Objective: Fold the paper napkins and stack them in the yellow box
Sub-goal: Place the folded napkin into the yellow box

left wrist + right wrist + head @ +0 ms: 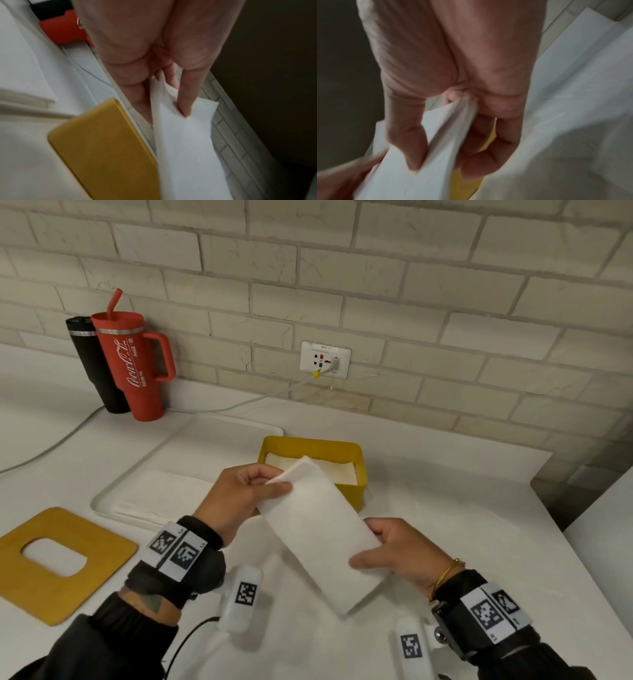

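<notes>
Yellow box (346, 453) with folded napkins (342, 472) inside, both hands pinching another napkin (322, 529) above.

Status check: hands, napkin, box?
Left hand pinches far end of folded napkin, right hand pinches near end. Napkin held off the counter, just short of yellow box. Box already holds napkins. Nothing blocking.
</notes>
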A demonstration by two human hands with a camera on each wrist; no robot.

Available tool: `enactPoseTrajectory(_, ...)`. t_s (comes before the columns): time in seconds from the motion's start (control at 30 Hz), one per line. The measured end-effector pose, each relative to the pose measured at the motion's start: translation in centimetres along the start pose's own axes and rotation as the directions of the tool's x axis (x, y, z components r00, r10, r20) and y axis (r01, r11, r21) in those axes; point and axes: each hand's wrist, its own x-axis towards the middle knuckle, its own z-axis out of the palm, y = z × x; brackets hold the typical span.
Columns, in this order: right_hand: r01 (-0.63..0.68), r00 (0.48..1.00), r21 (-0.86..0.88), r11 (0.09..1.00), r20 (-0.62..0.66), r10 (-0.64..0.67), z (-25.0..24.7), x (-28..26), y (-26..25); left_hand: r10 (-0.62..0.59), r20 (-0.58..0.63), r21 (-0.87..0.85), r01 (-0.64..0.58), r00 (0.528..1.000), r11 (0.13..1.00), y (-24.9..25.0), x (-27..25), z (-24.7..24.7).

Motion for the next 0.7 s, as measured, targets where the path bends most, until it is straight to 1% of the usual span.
enactPoseTrajectory(0.1,0.025,0.986,0.142,0.989,-0.168,-0.001,-1.7,1.4,-0.4,-0.015,-0.075,0.042,0.018,0.997,0.999,0.0,0.6,-1.4)
enactPoseTrajectory(0.17,0.068,0.962,0.229,0.971,-0.275,-0.003,-2.7,2.7,-1.1,-0.012,-0.112,0.101,0.024,0.994,0.995,-0.2,1.1,-2.0)
enactPoseTrajectory(0.2,0.09,0.946,0.238,0.967,-0.323,-0.009,-3.1,3.4,-1.6,-0.005,-0.136,0.138,0.024,0.991,0.99,-0.2,1.5,-2.1)
enactPoseTrajectory(0.27,0.127,0.911,0.201,0.971,-0.412,-0.034,-3.6,5.1,-2.6,0.026,-0.18,0.21,0.012,0.983,0.978,-0.3,2.5,-2.3)
enactPoseTrajectory(0.33,0.153,0.878,0.151,0.977,-0.475,-0.064,-4.0,6.9,-3.3,0.074,-0.207,0.275,-0.014,0.975,0.961,-0.2,3.8,-2.4)
enactPoseTrajectory(0.4,0.145,0.849,0.033,0.989,-0.517,-0.108,-4.4,8.9,-3.8,0.129,-0.241,0.406,-0.021,0.962,0.914,0.0,5.6,-2.6)
enactPoseTrajectory(0.47,0.099,0.836,-0.144,0.985,-0.525,-0.161,-4.7,11.0,-4.3,0.194,-0.273,0.563,-0.007,0.942,0.827,0.3,7.6,-2.5)
enactPoseTrajectory(0.5,0.068,0.839,-0.24,0.968,-0.511,-0.186,-4.8,12.0,-4.6,0.221,-0.271,0.631,-0.001,0.937,0.776,0.6,8.5,-2.4)
enactPoseTrajectory(0.53,0.032,0.846,-0.35,0.936,-0.489,-0.212,-4.8,12.9,-4.8,0.237,-0.254,0.692,0.005,0.938,0.722,0.7,9.4,-2.2)
enactPoseTrajectory(0.57,-0.006,0.857,-0.468,0.884,-0.458,-0.236,-4.7,13.8,-5.0,0.247,-0.223,0.762,0.01,0.943,0.648,0.7,10.2,-2.1)
enactPoseTrajectory(0.6,-0.042,0.872,-0.58,0.813,-0.418,-0.253,-4.7,14.6,-5.2,0.253,-0.181,0.835,0.012,0.95,0.55,0.6,11.0,-2.0)
enactPoseTrajectory(0.63,-0.068,0.89,-0.674,0.736,-0.375,-0.261,-4.6,15.4,-5.3,0.254,-0.134,0.903,0.012,0.958,0.43,0.4,11.6,-1.9)
enactPoseTrajectory(0.7,-0.1,0.924,-0.809,0.58,-0.292,-0.248,-4.4,16.7,-5.3,0.249,-0.047,0.981,-0.002,0.967,0.196,0.1,12.6,-1.7)
